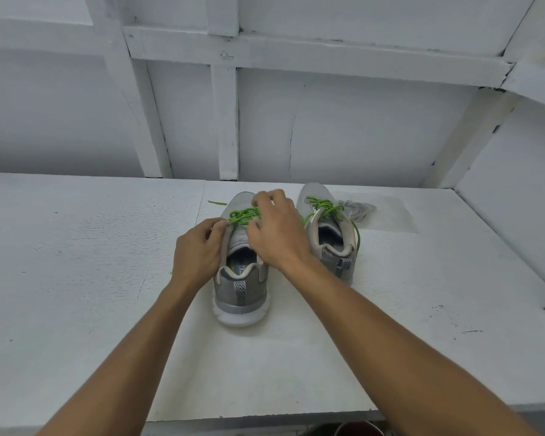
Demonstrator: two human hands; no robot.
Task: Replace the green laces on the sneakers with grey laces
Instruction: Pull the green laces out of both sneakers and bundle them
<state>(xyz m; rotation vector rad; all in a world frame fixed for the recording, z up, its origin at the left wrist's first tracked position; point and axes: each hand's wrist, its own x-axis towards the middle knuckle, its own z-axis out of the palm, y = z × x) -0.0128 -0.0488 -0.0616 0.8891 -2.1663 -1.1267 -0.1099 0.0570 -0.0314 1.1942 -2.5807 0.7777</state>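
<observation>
Two grey sneakers stand side by side on the white table, heels toward me. The left sneaker carries a green lace over its tongue. My left hand pinches that lace at the shoe's left side. My right hand lies over the tongue with fingers curled into the same lace. One loose green end trails on the table beyond the toe. The right sneaker keeps its own green lace, one end hanging down its right side. A bundle of grey laces lies just right of it.
The white table runs wide to both sides, its front edge near the bottom of the view. A white panelled wall rises right behind the shoes and a side wall closes in at the right. A dark round object shows below the table edge.
</observation>
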